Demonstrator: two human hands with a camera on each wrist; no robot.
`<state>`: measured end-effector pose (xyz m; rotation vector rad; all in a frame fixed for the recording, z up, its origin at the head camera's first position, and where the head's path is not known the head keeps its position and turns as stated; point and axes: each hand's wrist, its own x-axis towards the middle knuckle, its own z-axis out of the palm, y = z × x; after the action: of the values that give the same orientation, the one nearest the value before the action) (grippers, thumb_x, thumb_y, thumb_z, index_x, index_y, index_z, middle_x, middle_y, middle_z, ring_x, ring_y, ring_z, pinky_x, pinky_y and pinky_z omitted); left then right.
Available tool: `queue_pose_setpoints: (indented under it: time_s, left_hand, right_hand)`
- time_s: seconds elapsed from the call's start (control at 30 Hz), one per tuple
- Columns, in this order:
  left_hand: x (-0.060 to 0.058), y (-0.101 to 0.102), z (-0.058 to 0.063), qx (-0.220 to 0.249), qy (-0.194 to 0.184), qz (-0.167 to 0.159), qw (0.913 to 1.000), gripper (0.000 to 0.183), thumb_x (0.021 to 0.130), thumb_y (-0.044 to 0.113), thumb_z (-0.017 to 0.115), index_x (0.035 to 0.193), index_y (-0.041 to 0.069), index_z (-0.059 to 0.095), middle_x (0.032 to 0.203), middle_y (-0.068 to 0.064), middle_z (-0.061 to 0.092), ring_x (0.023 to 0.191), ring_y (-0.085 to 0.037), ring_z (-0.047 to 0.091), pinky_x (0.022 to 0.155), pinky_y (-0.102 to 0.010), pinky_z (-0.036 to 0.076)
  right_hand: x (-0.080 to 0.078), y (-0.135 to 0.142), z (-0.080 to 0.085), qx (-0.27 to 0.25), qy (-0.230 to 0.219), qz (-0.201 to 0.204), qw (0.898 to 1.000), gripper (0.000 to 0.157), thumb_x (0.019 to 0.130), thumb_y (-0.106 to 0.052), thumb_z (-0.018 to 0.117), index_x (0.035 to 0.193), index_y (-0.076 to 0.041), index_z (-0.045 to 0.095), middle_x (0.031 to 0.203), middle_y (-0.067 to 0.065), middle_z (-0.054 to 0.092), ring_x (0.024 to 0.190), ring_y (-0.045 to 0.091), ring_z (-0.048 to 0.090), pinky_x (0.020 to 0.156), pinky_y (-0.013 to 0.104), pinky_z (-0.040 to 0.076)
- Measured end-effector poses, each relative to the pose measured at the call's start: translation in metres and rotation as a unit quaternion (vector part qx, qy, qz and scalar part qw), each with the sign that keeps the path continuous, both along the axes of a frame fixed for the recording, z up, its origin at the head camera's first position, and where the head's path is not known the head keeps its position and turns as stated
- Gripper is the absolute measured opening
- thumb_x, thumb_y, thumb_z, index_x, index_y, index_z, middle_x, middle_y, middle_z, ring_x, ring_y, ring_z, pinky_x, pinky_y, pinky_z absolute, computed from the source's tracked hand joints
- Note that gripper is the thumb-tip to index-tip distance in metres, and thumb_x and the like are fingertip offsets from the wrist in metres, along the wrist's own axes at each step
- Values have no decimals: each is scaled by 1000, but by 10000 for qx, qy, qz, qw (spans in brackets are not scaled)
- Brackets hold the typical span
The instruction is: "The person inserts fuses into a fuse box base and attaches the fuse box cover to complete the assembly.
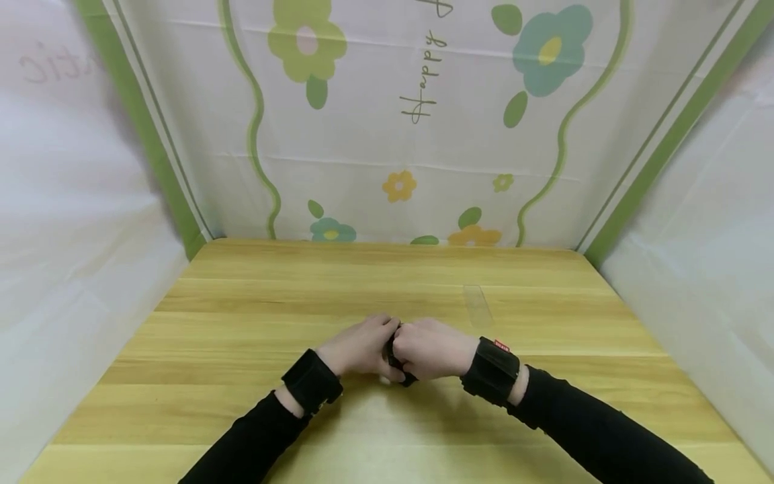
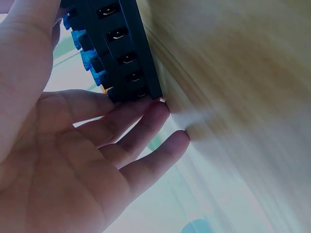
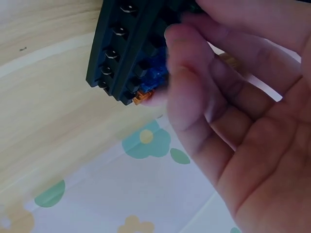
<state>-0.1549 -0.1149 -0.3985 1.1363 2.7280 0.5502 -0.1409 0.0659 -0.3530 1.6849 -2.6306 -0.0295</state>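
Note:
A black fuse block [image 2: 127, 53] with a row of side slots, metal showing inside them, stands tilted low over the table between both hands. Translucent blue fuses [image 3: 154, 73] and an orange fuse [image 3: 141, 97] line one side of it. My left hand [image 1: 365, 346] holds the block by its end and side, the outer fingers loosely extended. Curled fingers of my right hand [image 1: 437, 348] grip the block at the fuse side. Whether a small piece lies between those fingertips is hidden. Most of the block is covered in the head view.
A thin clear strip [image 1: 478, 304] lies on the wooden table [image 1: 242, 323], beyond the right hand. White cloth walls with printed flowers [image 1: 399, 186] rise at the back and both sides. Something small and pale [image 1: 384, 380] shows under the left hand.

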Motion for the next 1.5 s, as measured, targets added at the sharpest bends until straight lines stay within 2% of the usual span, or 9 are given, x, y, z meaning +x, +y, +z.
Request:
queue_pose_setpoints:
  time_s: [0.3, 0.5, 0.63, 0.8, 1.03, 1.2, 1.4, 1.5]
  left_hand:
    - [0, 0, -1, -81, -34, 60, 9999, 66, 72, 55, 75, 120, 14, 54, 109, 2, 50, 103, -19, 47, 84, -26, 41]
    - [0, 0, 1, -81, -77, 91, 9999, 66, 73, 57, 74, 119, 14, 54, 109, 2, 50, 101, -18, 48, 83, -26, 41]
    - [-1, 0, 2, 8, -66, 84, 9999, 73, 73, 55, 75, 126, 11, 54, 110, 1, 52, 102, -18, 50, 84, -26, 42]
    - [-1, -1, 1, 37, -7, 111, 9999, 70, 72, 55, 76, 123, 12, 56, 106, 4, 51, 98, -17, 50, 81, -25, 42]
    - [0, 1, 0, -160, -1, 140, 9998, 73, 71, 58, 75, 123, 11, 53, 112, -1, 51, 103, -19, 47, 84, -27, 41]
    - [1, 4, 1, -142, -63, 130, 9998, 71, 71, 57, 75, 121, 12, 53, 113, -2, 51, 104, -19, 47, 84, -27, 41]
    - [-3, 3, -1, 62, 43, 23, 10000, 63, 72, 55, 75, 115, 14, 54, 108, 1, 49, 97, -15, 47, 82, -25, 41]
    - [-4, 3, -5, -1, 49, 52, 10000, 64, 72, 56, 75, 115, 14, 54, 109, 1, 49, 95, -14, 47, 81, -25, 41]
  right_hand:
    - [2, 3, -8, -79, 166, -105, 9998, 35, 84, -9, 63, 60, -21, 40, 60, -8, 32, 52, 6, 27, 48, 17, 22]
    - [4, -2, -12, -42, 224, -224, 9995, 39, 87, -26, 67, 59, -21, 39, 61, -8, 32, 51, 6, 28, 46, 18, 22]
    - [4, -9, -10, -104, 276, -202, 9994, 41, 85, -34, 70, 60, -21, 41, 63, -7, 34, 52, 6, 32, 47, 18, 24]
    - [3, -10, -9, -144, 247, -130, 9995, 40, 84, -32, 71, 61, -21, 40, 64, -7, 34, 53, 6, 31, 49, 19, 24]
    - [5, 5, -10, 12, -53, -456, 9989, 40, 84, -9, 63, 58, -21, 35, 59, -7, 26, 54, 8, 27, 50, 20, 23]
    - [5, 9, -9, -66, -68, -462, 9989, 39, 83, -8, 63, 58, -22, 36, 60, -8, 30, 54, 8, 29, 48, 20, 24]
    - [-1, 3, -11, -457, -17, -222, 9987, 48, 81, -10, 65, 58, -21, 24, 57, -7, 15, 52, 8, 18, 49, 21, 15]
    - [-2, 3, -15, -549, -53, -223, 9982, 49, 81, -9, 65, 58, -21, 24, 57, -7, 14, 53, 8, 16, 51, 21, 15]
